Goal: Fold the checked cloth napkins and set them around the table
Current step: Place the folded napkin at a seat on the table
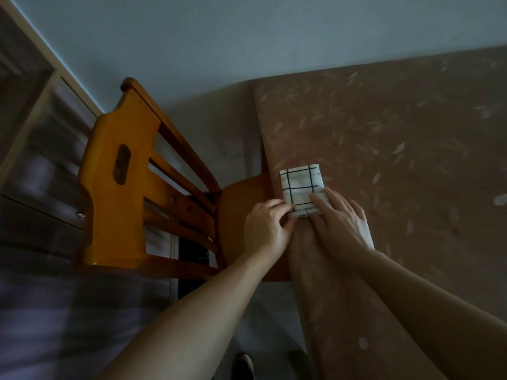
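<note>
One folded napkin (301,191) lies on the table (397,165), close to the table's left edge and beside the chair. It is white cloth with thin black lines that make a check pattern, and it is folded into a small rectangle. Its long axis runs roughly from the person toward the far side of the table, a little tilted. Some tiny marks show at its near edge and right corner, but they are too small to read.

The left hand (267,224) is at the near left corner of the napkin, its fingers curled and the fingertips pinching the cloth there. The right hand (341,223) lies flat with straight fingers, pressing on the near right part of the napkin. A bit of white cloth shows under the right palm.

The table wears a brown tablecloth with a pale leaf print, hanging over the edge. The wooden chair (123,187) has an orange-brown varnish, a slatted back with an oval hole, and its seat is pushed under the table's left edge.
</note>
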Demonstrator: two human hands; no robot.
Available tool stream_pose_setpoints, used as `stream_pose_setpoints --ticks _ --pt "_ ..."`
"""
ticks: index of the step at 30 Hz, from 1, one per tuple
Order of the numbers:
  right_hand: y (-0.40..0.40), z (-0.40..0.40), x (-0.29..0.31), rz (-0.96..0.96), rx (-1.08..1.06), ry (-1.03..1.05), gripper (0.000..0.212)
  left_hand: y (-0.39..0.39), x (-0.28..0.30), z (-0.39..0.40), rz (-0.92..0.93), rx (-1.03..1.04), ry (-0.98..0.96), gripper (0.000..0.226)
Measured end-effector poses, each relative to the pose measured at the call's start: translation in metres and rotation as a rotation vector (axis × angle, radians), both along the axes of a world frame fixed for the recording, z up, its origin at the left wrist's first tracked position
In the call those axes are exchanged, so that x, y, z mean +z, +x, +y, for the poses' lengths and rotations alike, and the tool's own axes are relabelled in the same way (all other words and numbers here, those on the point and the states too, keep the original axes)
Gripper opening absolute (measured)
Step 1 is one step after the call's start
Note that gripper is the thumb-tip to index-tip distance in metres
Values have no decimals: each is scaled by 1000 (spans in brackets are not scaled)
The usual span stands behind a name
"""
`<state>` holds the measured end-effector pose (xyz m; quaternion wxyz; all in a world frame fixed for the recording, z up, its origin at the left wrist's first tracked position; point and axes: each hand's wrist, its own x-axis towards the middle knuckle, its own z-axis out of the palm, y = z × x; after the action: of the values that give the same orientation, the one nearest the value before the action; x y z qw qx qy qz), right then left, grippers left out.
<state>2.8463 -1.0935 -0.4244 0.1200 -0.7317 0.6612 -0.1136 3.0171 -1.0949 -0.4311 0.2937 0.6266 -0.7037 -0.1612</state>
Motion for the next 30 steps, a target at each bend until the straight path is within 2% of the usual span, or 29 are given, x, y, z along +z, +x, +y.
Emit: stream_pose_setpoints --ticks 8,12,16,20,23,30 --pt "12 -8 2 -55 -47 30 43 2 -5 -5 164 17 71 23" --pt "13 -9 4 -59 -65 52 42 5 -2 -8 183 13 97 23" --pt "13 -8 10 -51 -35 104 50 8 -2 -5 172 -8 100 35" --pt "7 0 30 -43 -4 115 72 13 10 0 120 -68 -18 54" --pt "-3 17 62 -66 -52 55 67 8 33 3 52 -118 18 58" --pt "-62 77 135 10 -159 62 61 -25 102 46 -209 -220 137 59"
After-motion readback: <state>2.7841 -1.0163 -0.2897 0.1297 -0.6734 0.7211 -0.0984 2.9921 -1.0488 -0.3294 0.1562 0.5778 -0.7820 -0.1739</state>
